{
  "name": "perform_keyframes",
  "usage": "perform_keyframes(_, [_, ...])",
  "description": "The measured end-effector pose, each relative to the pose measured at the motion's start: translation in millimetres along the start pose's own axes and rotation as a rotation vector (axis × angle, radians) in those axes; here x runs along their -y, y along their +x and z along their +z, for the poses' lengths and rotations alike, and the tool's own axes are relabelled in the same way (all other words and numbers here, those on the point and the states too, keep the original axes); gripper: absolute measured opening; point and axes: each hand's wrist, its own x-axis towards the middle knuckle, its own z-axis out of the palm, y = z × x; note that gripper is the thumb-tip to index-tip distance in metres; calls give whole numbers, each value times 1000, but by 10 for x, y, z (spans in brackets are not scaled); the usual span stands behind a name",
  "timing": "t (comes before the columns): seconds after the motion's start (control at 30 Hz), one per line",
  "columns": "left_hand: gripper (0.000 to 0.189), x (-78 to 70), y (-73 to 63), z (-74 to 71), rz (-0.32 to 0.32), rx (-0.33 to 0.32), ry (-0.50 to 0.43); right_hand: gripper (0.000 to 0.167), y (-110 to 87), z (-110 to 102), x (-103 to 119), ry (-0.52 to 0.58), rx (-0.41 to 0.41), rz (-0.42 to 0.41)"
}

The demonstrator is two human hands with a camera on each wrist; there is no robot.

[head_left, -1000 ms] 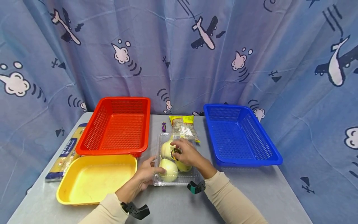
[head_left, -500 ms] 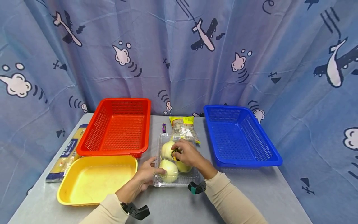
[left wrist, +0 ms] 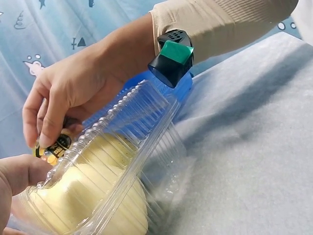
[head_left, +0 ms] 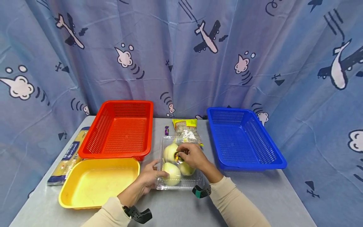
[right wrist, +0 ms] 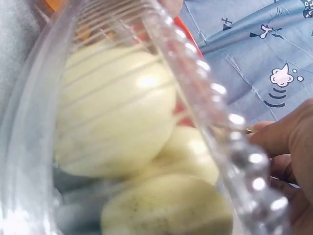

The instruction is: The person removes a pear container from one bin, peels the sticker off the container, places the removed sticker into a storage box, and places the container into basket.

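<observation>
A clear plastic clamshell box [head_left: 184, 183] with pale yellow round fruits [head_left: 171, 174] inside sits at the table's middle. My left hand [head_left: 148, 177] grips its left side, thumb over the top edge and fingers along the wall. Over the lid, my right hand [head_left: 193, 156] pinches a small black-and-yellow printed piece [head_left: 179, 157] between thumb and fingers. In the left wrist view that printed piece [left wrist: 57, 147] shows close to the lid, under the right fingertips. The right wrist view shows the fruits [right wrist: 117, 107] through the ribbed plastic, with the right thumb beside the lid's edge.
Left of the box are a red basket [head_left: 151, 132], a yellow tray [head_left: 63, 197] and a long blue-and-yellow packet [head_left: 66, 159]. A blue basket [head_left: 252, 168] stands at right. Behind the box lie a yellow-topped clear bag [head_left: 185, 127] and a small purple-wrapped sweet [head_left: 166, 130].
My right hand has shifted slightly right, and the printed piece between its fingers is tilted, showing more of its surface. The left hand and the box have stayed in place.
</observation>
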Motion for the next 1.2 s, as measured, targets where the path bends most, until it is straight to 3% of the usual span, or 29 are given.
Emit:
perform_keyframes(0.2, [88,6,-8,3,1,-1,3,11,-32,-13,-25,137,-49,39])
perform_keyframes(0.43, [89,19,3,-4,9,-2,-23,11,-67,-38,-4,482,-59,163])
perform_keyframes(0.57, [90,19,-5,6,12,-2,-30,15,-87,-41,15,592,-81,209])
perform_keyframes(0.83, [84,21,-22,34,25,-34,15,15,-112,-51,56,701,-153,255])
perform_keyframes(1.2, [81,28,-48,36,42,-45,27,14,-130,5,23,716,-213,272])
